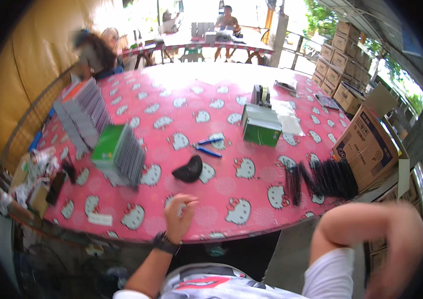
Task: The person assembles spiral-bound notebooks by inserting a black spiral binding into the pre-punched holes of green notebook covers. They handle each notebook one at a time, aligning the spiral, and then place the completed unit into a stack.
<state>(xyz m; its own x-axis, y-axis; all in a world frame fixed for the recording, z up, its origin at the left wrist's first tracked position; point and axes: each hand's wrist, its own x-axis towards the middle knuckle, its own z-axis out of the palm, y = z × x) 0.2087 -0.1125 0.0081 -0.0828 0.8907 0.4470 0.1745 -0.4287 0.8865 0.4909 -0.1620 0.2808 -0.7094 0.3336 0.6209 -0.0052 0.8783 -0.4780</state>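
Observation:
My left hand (179,214), with a dark band on its wrist, hovers over the near edge of the table. Its fingers are loosely curled and nothing shows in them. Just beyond it lies a black half-round object (188,169), and farther off are blue-handled cutting pliers (208,147). My right arm is bent out to the right side; its hand (390,279) hangs low beyond the table edge, smeared by motion, so its fingers cannot be made out. Nearest to that arm on the table are several black spiral binding coils (328,179), beside an open cardboard box (368,147).
A pink patterned cloth (171,109) covers the table. Stacks of green-covered booklets (116,154) stand left, with a taller stack (83,112) behind; another stack (261,124) sits right, before a tape dispenser (261,94). Cartons (341,60) rise at far right. Other people (227,22) are beyond.

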